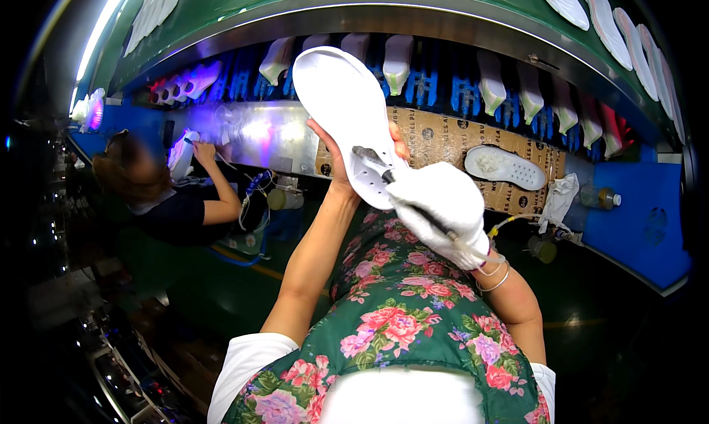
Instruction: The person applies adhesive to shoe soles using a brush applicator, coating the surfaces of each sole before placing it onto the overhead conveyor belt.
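A white shoe sole [340, 84] is tilted up in front of me, its inner side showing and small holes at its lower end. My bare left hand [341, 167] grips it from beneath, thumb along the left edge and fingertips over the right edge. My right hand [441, 201], in a white knitted glove, is closed around a brush [369, 156] with a dark handle and a thin tube running back over the wrist. The grey bristles lie against the sole near its lower end. The glove hides most of the brush handle.
Another white sole [517, 167] lies on a cardboard sheet [432, 132] on the bench. Right of it are a white rag [560, 196] and a bottle [602, 198]. Shoes [397, 58] hang on blue racks; soles [598, 21] line the green upper shelf. A co-worker [173, 195] works at left.
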The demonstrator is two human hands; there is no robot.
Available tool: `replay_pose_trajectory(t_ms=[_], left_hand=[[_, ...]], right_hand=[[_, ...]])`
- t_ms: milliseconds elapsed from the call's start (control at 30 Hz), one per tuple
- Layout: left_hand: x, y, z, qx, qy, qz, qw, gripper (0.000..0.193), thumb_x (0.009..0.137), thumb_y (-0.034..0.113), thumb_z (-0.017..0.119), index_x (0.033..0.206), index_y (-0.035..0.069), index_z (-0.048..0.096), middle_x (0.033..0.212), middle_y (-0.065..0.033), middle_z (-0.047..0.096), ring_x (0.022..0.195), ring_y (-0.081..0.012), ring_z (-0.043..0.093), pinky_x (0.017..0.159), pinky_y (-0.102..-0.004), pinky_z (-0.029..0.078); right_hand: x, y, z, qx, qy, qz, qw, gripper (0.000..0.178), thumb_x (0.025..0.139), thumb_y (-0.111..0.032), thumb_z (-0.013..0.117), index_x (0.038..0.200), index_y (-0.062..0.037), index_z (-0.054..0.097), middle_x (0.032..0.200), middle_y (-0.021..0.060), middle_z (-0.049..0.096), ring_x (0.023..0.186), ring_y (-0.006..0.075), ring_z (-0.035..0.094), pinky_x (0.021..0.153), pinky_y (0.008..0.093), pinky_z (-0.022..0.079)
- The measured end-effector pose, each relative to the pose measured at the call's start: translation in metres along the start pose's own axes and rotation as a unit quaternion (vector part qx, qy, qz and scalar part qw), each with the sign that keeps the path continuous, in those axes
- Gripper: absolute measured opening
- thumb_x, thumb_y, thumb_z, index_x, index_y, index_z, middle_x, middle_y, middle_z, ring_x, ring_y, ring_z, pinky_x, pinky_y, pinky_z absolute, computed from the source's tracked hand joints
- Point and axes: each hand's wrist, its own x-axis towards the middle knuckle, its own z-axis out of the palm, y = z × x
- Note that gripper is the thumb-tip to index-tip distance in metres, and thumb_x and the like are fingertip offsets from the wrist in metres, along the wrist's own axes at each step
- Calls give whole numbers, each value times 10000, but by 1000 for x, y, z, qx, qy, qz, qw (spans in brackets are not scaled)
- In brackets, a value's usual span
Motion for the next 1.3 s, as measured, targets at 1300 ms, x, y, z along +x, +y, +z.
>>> replay_pose_trajectory(t_ms=[1300], left_hand=[[53, 32, 27, 403, 49, -336, 850, 869, 949, 728, 435, 1445, 18, 511, 1288, -205, 644, 1143, -283, 665, 896, -406, 596]], right_hand=[[-17, 0, 3, 14, -138, -24, 990, 361, 747, -48, 819, 1089, -107, 719, 1009, 102, 730, 869, 293, 703, 737, 386, 547]])
